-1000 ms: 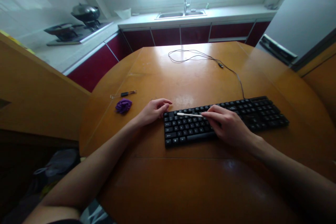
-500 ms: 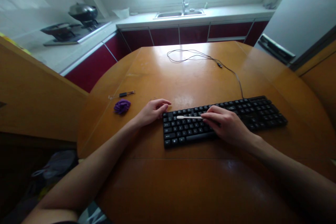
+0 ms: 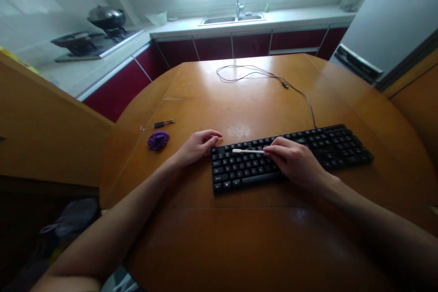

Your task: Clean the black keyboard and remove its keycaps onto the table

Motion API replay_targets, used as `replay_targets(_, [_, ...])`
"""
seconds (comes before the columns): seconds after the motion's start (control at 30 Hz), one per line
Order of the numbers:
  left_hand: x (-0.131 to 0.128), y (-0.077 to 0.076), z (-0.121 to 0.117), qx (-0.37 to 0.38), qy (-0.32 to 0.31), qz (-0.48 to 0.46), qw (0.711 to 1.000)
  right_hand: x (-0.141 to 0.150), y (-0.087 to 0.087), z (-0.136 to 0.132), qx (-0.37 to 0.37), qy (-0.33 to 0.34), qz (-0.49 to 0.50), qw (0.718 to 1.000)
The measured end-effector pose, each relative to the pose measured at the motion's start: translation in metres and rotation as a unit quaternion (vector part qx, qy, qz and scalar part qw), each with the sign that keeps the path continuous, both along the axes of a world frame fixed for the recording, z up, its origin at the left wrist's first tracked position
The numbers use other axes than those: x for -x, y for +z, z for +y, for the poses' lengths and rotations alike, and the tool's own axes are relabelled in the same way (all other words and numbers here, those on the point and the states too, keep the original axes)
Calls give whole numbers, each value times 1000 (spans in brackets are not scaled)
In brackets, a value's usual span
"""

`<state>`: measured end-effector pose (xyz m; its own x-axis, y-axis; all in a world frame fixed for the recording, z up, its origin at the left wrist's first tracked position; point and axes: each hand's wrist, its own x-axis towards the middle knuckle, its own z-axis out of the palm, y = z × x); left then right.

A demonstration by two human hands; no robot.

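A black keyboard (image 3: 253,164) lies at a slight slant on the wooden table. My right hand (image 3: 290,155) is closed around a slim white toothbrush (image 3: 251,151) and hovers low over the middle keys. The brush's head points left, above the upper-left rows; whether it touches the keys I cannot tell, and its handle end is hidden in the hand. Beside the keyboard's upper-left corner rests my left hand (image 3: 198,146), its fingers loosely bent and apart, with nothing visible in it.
Left of my left hand lie a purple scrunchie-like cloth bundle (image 3: 158,140) and a small dark object with a metal end (image 3: 164,123). The keyboard's cable (image 3: 303,93) loops across the far table. Beyond stand a sink (image 3: 219,20), stove (image 3: 99,45) and fridge (image 3: 383,23).
The toothbrush head has shifted slightly to the right and up relative to the keys. My left hand keeps its place by the corner. The whole view has drifted a little.
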<state>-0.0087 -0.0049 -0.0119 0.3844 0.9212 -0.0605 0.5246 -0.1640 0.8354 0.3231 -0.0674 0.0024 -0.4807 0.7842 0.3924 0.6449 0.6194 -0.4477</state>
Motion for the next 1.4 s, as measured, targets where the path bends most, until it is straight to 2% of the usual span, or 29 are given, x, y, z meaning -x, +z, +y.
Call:
replay_targets(0.1, [-1,2,-1,0,-1,4,1000,-3,1,2,-7,-29,5,1000])
replay_targets(0.3, [-3,4,-2,-3,2,3,1000,-3,1,3,4,24,25,999])
replay_targets(0.5, [-3,6,-2,-8,2,10,1000,-5,1,3,-5,-19,4,1000])
replay_targets(0.63, [-3,5,-2,-5,3,10,1000,-7,2,4,6,19,10,1000])
replay_targets(0.8, [-2,3,-2,-7,0,9,1000,-9,4,6,5,-23,2,1000])
replay_targets(1.0, [-3,4,-2,-2,2,12,1000,-17,9,11,19,-5,9,1000])
replay_targets(1.17, [-2,2,-2,-7,0,10,1000,-25,11,16,17,-16,11,1000])
replay_targets(1.3, [-1,0,-1,-8,-2,8,1000,-30,14,19,31,9,8,999])
replay_targets(1.4, [0,0,0,-9,-3,12,1000,-35,14,21,27,-17,4,999])
